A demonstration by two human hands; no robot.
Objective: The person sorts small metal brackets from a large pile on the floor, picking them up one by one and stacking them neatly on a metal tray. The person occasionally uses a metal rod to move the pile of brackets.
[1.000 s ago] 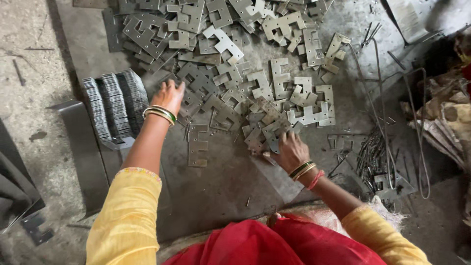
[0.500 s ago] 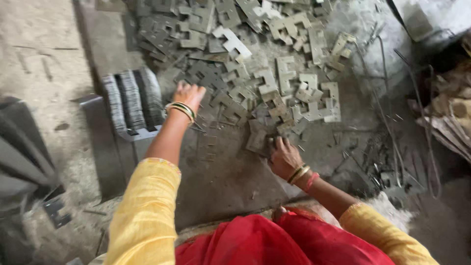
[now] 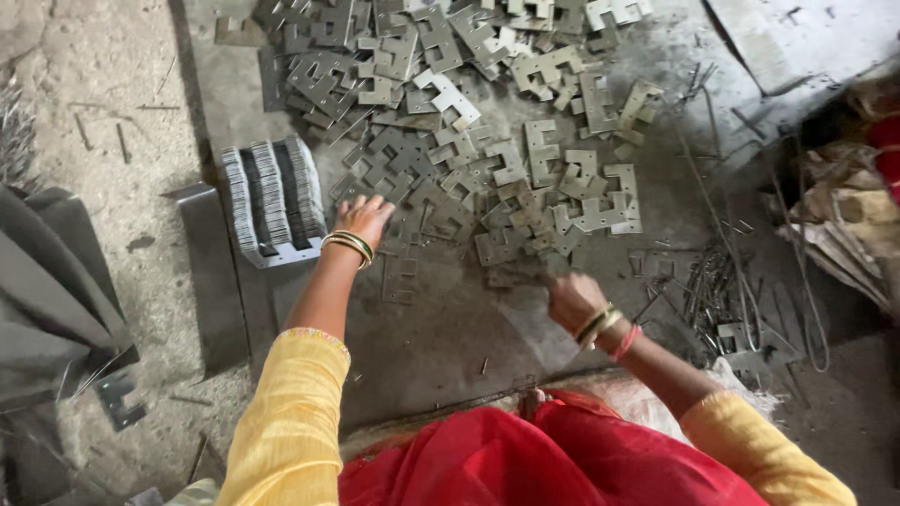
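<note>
We see flat grey stamped metal plates (image 3: 469, 141), notched and dull, heaped across the floor's (image 3: 450, 337) far side. Our left hand (image 3: 366, 217) lies open on them. Our right hand (image 3: 570, 298) pinches one plate (image 3: 514, 274) at the heap's near edge.

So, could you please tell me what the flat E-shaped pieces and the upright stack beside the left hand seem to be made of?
E-shaped pieces: likely thin sheet metal, dull grey, flat with sharp stamped edges. Upright stack: apparently the same plates packed together, edges showing fine bright lines.
</note>
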